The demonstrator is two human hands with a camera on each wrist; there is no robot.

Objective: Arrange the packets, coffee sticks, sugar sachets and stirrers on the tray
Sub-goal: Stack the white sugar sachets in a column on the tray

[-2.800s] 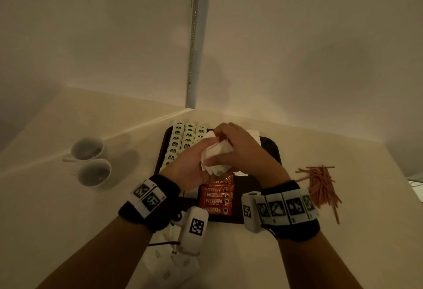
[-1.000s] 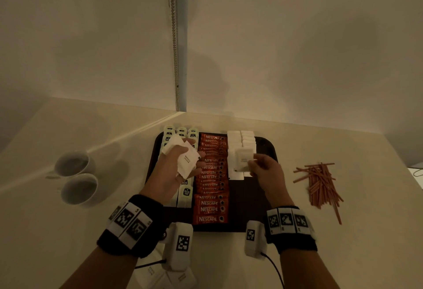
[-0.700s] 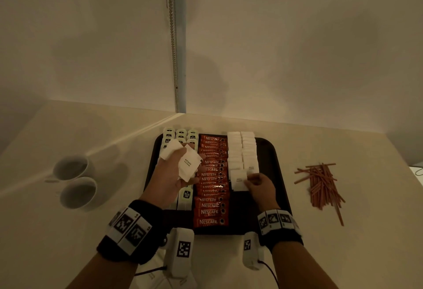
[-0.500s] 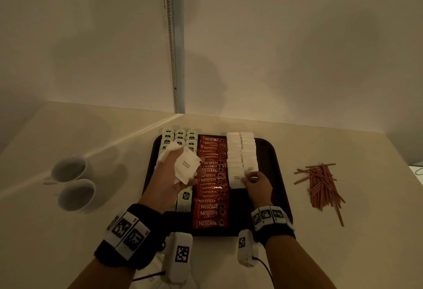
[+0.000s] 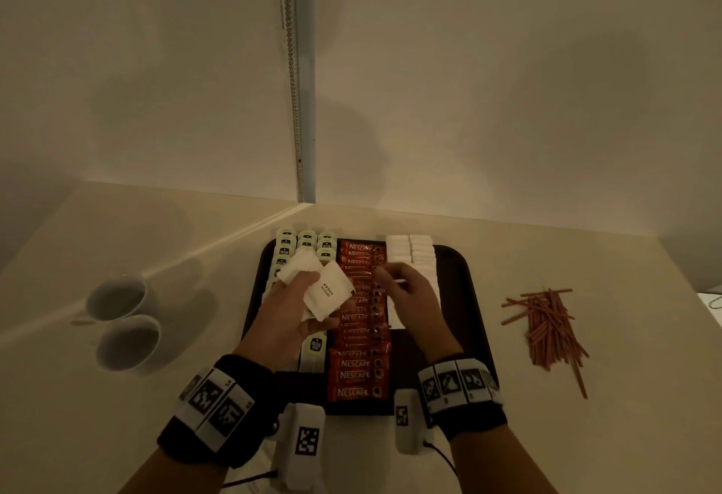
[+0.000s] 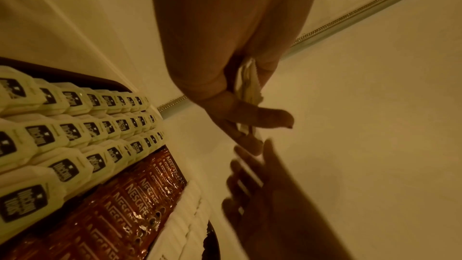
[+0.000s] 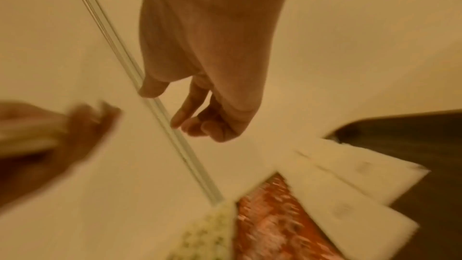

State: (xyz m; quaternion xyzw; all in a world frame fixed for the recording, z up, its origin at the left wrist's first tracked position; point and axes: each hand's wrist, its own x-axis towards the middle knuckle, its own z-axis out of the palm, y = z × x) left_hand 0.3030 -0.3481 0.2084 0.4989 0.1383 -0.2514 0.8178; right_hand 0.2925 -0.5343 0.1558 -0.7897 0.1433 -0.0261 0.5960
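A dark tray (image 5: 463,298) holds columns of white packets with dark labels (image 5: 306,243) on the left, red Nescafe coffee sticks (image 5: 355,372) in the middle and white sugar sachets (image 5: 410,255) on the right. My left hand (image 5: 302,300) hovers over the tray's left half and grips a stack of white sugar sachets (image 5: 328,290), seen edge-on in the left wrist view (image 6: 247,86). My right hand (image 5: 390,278) is over the coffee sticks and sugar rows, close to the held stack. Its fingers (image 7: 180,122) are loosely curled and empty. Red-brown stirrers (image 5: 547,333) lie in a heap on the table.
Two white cups (image 5: 121,325) stand on the table left of the tray. The tray sits in the corner where two walls meet, with a metal strip (image 5: 293,102) running up the joint. The stirrer heap lies right of the tray.
My right hand laid a sugar sachet at the near end of the sugar rows, let go and moved up-left towards the left hand. The left hand has kept its stack over the tray.
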